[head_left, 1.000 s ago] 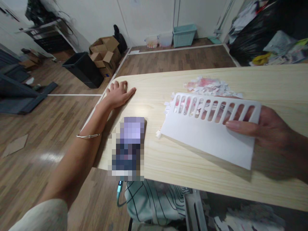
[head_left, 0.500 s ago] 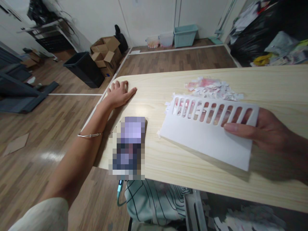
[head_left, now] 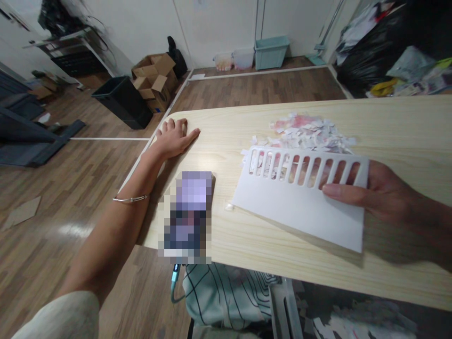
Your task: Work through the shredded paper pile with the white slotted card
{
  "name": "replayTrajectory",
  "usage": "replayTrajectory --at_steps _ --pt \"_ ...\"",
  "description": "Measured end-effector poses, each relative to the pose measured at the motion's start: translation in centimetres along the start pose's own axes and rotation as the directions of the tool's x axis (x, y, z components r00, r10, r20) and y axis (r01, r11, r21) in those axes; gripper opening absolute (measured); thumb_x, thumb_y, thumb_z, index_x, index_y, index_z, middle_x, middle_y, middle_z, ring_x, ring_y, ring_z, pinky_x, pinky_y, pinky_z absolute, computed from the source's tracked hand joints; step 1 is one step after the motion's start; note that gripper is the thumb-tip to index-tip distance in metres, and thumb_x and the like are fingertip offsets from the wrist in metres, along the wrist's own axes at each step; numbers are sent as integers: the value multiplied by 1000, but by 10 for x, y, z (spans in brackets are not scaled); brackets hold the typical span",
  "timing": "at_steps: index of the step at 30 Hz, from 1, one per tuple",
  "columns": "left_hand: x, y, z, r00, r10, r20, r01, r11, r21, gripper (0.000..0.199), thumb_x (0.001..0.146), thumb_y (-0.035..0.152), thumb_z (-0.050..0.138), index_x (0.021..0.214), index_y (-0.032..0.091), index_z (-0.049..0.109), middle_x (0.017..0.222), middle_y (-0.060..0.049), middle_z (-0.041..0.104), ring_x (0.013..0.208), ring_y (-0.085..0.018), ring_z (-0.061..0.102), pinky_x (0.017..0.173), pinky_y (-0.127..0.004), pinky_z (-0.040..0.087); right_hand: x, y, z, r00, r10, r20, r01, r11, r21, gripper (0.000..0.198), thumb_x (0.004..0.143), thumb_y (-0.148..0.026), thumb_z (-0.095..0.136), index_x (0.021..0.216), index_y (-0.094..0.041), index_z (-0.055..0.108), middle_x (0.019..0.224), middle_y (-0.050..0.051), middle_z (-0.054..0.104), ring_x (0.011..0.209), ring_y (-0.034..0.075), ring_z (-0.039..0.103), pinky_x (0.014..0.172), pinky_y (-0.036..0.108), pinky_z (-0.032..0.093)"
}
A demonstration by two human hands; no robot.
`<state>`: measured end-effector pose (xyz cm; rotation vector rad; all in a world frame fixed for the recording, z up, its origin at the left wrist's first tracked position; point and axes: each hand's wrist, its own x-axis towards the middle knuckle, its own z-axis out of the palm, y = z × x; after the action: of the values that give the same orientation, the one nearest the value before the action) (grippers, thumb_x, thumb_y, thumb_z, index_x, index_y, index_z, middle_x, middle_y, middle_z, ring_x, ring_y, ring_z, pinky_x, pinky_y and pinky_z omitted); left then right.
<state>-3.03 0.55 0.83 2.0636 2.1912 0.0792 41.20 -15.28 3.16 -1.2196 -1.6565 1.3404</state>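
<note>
In my right hand (head_left: 384, 195) is a flat white slotted panel (head_left: 300, 202), gripped at its right end with the thumb across the front. A row of rounded slots runs along its upper edge. Just beyond that edge lies a pile of paper scraps (head_left: 318, 134), white with some pink, partly hidden by the panel and seen through the slots. A small scrap (head_left: 229, 207) lies by the panel's lower left corner. My left hand (head_left: 174, 136) rests on the table's far left corner, fingers spread, holding nothing.
A pixelated phone-like device (head_left: 189, 212) lies on the wooden table (head_left: 406, 132), with a teal cable (head_left: 174, 282) at its near end. Below the near edge is an open drawer (head_left: 287, 306) with paper scraps. A black bin (head_left: 123, 101) and cardboard boxes (head_left: 155, 80) stand beyond the left side.
The white slotted panel has shifted a little left and toward me with my right hand, showing more of the scrap pile. My left hand stays in place.
</note>
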Motion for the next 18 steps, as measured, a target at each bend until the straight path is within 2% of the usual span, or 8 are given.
replayTrajectory --at_steps 2,4,7,9,11,13,16,18 --pt "-3 3 -1 1000 -1 8 1 1000 7 95 128 74 38 201 12 45 212 -34 38 201 -53 33 160 -75 30 -1 0 0 997 11 70 -13 999 31 60 90 -93 107 99 -34 101 78 4 82 60 19 65 48 27 52" --pt "-6 7 -3 1000 0 15 -1 1000 18 93 130 69 37 200 7 43 210 -37 37 200 -54 34 160 -75 29 -2 -3 0 995 8 99 -13 999 53 56 93 -89 107 99 -34 100 81 3 81 65 19 67 53 27 55" --pt "-8 10 -5 1000 3 17 -3 1000 26 91 131 67 35 200 7 43 209 -37 39 199 -53 36 160 -75 29 -2 -4 0 992 29 120 -35 998 43 52 92 -84 111 95 -34 97 82 2 79 66 19 65 53 28 53" --pt "-9 10 -5 1000 7 16 -8 1000 26 91 131 67 35 199 8 44 208 -37 41 198 -53 37 160 -76 29 -2 -1 -1 991 31 131 -33 999 13 57 91 -89 108 98 -34 97 79 2 78 64 20 63 52 29 51" --pt "-8 9 -5 1000 11 14 -11 1000 24 91 130 67 35 198 8 45 207 -37 41 198 -54 38 160 -76 30 -1 5 -4 990 21 139 -20 1000 -13 64 94 -96 101 103 -34 98 83 4 82 67 22 67 54 31 55" --pt "-8 9 -4 1000 9 17 -9 1000 26 90 130 67 35 198 8 45 207 -37 42 197 -54 39 159 -76 31 1 11 -5 987 0 160 3 1000 -15 64 97 -96 98 103 -33 97 87 5 85 70 24 70 56 32 59" --pt "-9 8 -5 1000 9 17 -9 1000 28 90 130 68 35 198 9 45 207 -36 43 197 -53 39 160 -75 31 2 13 -6 988 -19 151 17 1000 11 53 95 -82 106 94 -31 91 85 3 84 68 23 69 55 31 57" --pt "-9 8 -6 1000 12 19 -13 1000 26 91 130 70 34 198 10 44 207 -35 44 197 -53 39 160 -74 31 2 9 -4 994 -8 111 5 1000 27 43 92 -69 111 95 -31 92 82 1 83 66 21 68 54 29 55"
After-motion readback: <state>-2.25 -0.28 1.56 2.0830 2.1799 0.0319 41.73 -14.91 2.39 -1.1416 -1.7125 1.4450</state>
